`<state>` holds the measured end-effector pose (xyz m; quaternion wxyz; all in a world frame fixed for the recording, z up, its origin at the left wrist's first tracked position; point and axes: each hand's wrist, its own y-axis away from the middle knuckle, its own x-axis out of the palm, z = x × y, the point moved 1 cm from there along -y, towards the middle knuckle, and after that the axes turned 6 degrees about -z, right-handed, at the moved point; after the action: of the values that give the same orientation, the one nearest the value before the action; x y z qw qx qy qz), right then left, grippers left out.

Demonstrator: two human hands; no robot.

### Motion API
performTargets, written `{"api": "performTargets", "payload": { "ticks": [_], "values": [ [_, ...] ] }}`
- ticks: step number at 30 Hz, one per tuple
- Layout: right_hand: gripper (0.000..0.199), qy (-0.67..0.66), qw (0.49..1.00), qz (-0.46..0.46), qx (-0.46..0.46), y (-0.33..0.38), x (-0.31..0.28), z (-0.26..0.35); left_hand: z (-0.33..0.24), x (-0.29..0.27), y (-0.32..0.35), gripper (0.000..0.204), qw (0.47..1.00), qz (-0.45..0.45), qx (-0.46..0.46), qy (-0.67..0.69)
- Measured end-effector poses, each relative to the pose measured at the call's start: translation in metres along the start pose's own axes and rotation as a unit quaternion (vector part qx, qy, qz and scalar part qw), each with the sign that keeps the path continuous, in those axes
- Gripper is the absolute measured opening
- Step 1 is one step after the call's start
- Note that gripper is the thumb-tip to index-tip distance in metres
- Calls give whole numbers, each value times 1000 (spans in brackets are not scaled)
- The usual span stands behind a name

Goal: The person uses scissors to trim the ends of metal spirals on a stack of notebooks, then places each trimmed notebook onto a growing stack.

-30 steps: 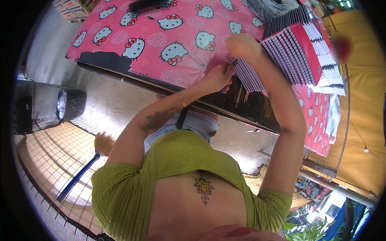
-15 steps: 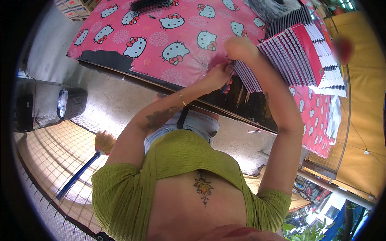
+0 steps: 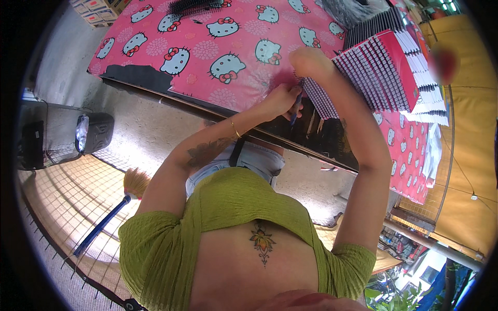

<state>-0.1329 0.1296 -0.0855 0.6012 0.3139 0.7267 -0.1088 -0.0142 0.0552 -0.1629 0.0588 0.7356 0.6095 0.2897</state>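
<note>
My left hand (image 3: 284, 99) is closed around a slim blue-handled tool (image 3: 295, 113), its handle pointing down toward the table's near edge; its exact kind is not clear. The tip meets the end of a spiral binding (image 3: 320, 98) on the lower part of a leaning stack of wire-bound notebooks (image 3: 374, 72). Bent at the wrist, my right hand (image 3: 309, 61) is just beyond the left one, against the left side of that stack. Its fingers are hidden from view. A pink cover (image 3: 402, 67) shows on the stack's right side.
Under the work lies a table with a pink cartoon-print cover (image 3: 205, 50), torn at the front edge. Black binding coils (image 3: 192, 7) lie at the far side. More notebooks (image 3: 423, 78) and clear plastic (image 3: 358, 10) are at the right. A broom (image 3: 104, 223) leans at the lower left.
My left hand has turned slightly, and the blue handle now shows more below the fingers. My right hand and the notebooks stay in place.
</note>
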Motion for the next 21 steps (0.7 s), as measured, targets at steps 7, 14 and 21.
{"api": "performTargets", "payload": {
  "ticks": [7,14,21],
  "values": [
    [16,13,999,31,15,1,-7,6,-8,2,2,41,999,-16,-8,-34],
    [15,19,999,-4,29,-1,-7,12,-3,-2,6,41,998,12,-61,16],
    [15,22,1000,-3,22,-5,2,9,-6,2,-4,39,999,0,-42,30]
  ]
}}
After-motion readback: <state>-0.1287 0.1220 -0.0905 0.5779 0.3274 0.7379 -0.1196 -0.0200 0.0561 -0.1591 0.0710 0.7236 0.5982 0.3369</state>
